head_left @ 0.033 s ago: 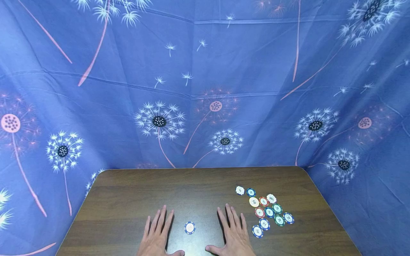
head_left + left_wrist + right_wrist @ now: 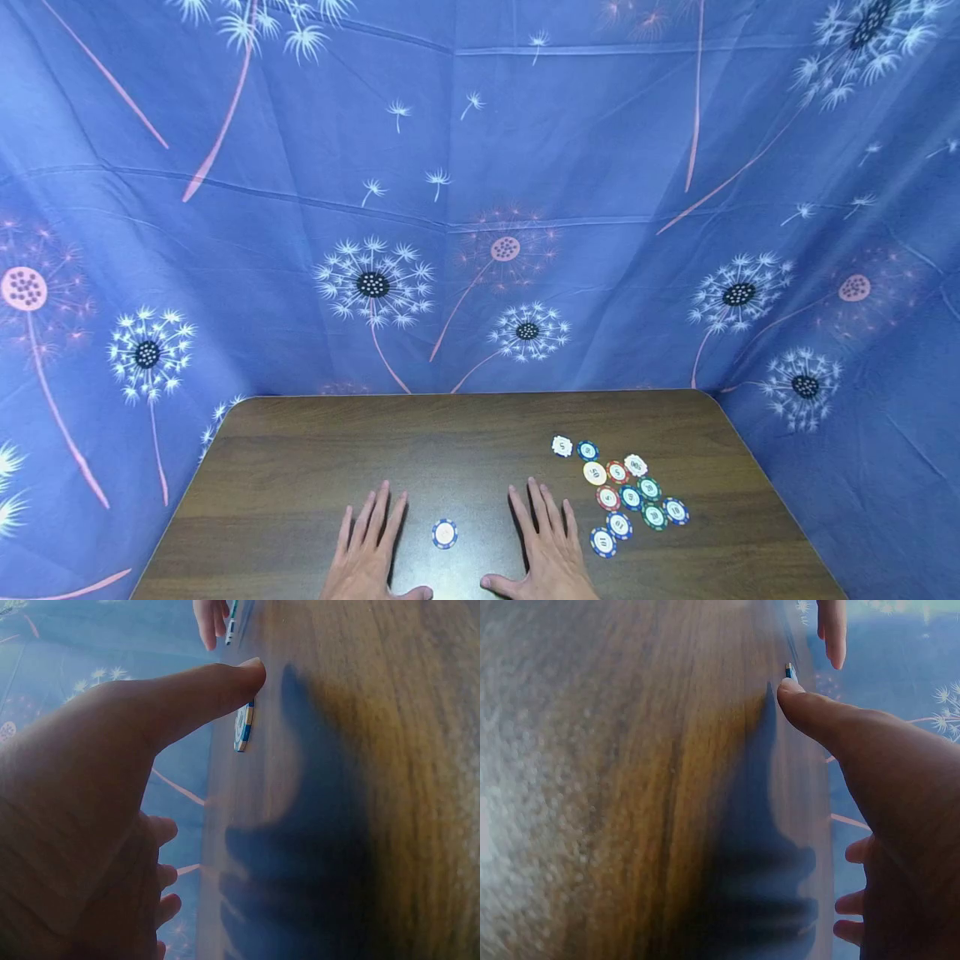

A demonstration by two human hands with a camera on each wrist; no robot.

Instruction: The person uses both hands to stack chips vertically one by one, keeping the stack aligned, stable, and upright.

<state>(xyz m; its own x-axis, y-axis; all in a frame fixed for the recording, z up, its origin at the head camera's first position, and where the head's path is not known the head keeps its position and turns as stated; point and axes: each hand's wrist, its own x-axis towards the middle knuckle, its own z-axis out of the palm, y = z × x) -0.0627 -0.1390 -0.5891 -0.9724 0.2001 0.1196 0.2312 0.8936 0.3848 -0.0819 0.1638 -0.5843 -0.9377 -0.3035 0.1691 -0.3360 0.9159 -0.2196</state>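
A single blue-and-white poker chip (image 2: 445,534) lies flat on the brown wooden table (image 2: 300,442) between the two hands. On its left is the left hand (image 2: 367,550), palm down with fingers straight and spread, holding nothing. The right hand (image 2: 550,550) mirrors it on the other side, also flat and holding nothing. Both thumbs point inward, toward each other. In the left wrist view the chip (image 2: 241,727) shows partly behind the left thumb. Only a sliver of the chip (image 2: 790,671) appears past the right thumb in the right wrist view.
Right of the right hand, several loose poker chips lie spread out, among them a yellow chip (image 2: 595,473), a red chip (image 2: 608,498), a green chip (image 2: 654,516) and a blue chip (image 2: 603,542). A blue dandelion-print cloth (image 2: 480,167) hangs behind and beside the table.
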